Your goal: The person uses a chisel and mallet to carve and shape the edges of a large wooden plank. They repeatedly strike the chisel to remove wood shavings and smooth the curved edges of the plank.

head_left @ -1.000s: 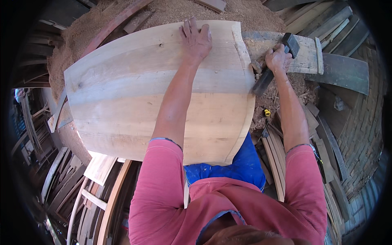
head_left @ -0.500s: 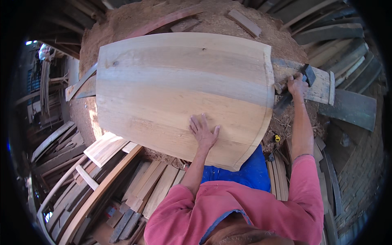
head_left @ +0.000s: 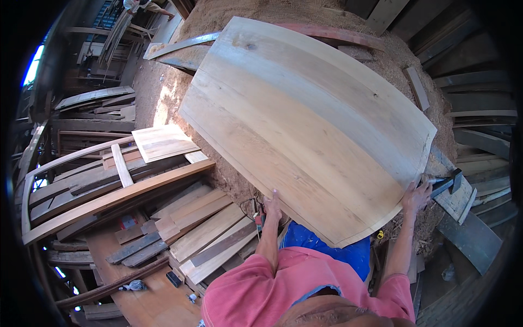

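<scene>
A large pale wooden panel [head_left: 305, 120] with bowed sides lies tilted on a heap of sawdust. My left hand [head_left: 272, 206] rests at its near edge, fingers against the rim. At the panel's near right corner, my right hand [head_left: 416, 196] is closed around the handle of a dark-headed hammer [head_left: 448, 183], which lies over a grey plank beside that corner. Both forearms come up from my pink sleeves at the lower edge.
A blue sheet [head_left: 327, 245] shows under the panel's near edge. Loose planks [head_left: 201, 231] and curved wooden frames [head_left: 109, 191] are stacked at the left. Dark boards [head_left: 479, 103] pile up at the right. Another person [head_left: 143, 5] stands at the far top left.
My left hand slid back from the panel's top face to its near edge. My right hand, still on the hammer, came down to the near right corner. The view swung left.
</scene>
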`<state>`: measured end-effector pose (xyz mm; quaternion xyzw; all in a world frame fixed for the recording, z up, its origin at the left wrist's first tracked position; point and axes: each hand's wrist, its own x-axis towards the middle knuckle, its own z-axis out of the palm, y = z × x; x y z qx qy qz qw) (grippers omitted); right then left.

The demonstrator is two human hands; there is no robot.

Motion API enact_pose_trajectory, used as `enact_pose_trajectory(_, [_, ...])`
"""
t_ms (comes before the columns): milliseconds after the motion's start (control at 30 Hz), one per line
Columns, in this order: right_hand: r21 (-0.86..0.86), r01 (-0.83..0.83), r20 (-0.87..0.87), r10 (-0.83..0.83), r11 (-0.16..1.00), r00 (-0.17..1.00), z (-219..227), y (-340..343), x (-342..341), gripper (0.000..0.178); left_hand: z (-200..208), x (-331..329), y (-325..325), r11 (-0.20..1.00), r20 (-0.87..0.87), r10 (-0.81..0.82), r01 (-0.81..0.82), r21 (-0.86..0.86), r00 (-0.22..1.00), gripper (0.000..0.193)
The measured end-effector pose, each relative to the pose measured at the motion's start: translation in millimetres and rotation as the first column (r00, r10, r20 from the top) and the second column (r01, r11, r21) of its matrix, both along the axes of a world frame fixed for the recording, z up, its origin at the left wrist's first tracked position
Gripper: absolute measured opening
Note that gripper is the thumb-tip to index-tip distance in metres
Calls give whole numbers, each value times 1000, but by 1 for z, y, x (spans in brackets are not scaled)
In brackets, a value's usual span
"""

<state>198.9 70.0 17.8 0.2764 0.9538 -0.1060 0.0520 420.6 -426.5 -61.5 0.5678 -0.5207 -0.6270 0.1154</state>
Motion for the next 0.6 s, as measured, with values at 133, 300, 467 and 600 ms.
enact_pose_trajectory(133, [-62, 5, 45, -2, 998, 999, -29, -57, 71, 68, 5, -6, -4, 1000, 26, -2, 2, -11, 1000, 47])
enact_pose_trajectory(300, [-62, -69, 52, 73, 996, 996, -28, -90, 79, 72, 3, -26, -17, 999, 6, -32, 33, -13, 999, 43])
enact_pose_trajectory(467, [-237, 115, 199, -68, 965, 978, -12, -127, 53, 61, 4, -57, -74, 998, -46, -8, 11, 64, 999, 42])
enact_pose_trajectory(600, [-271, 159, 179, -113, 949, 977, -13, -153, 78, 58, 20, -98, -113, 996, 33, -91, 91, 16, 995, 46])
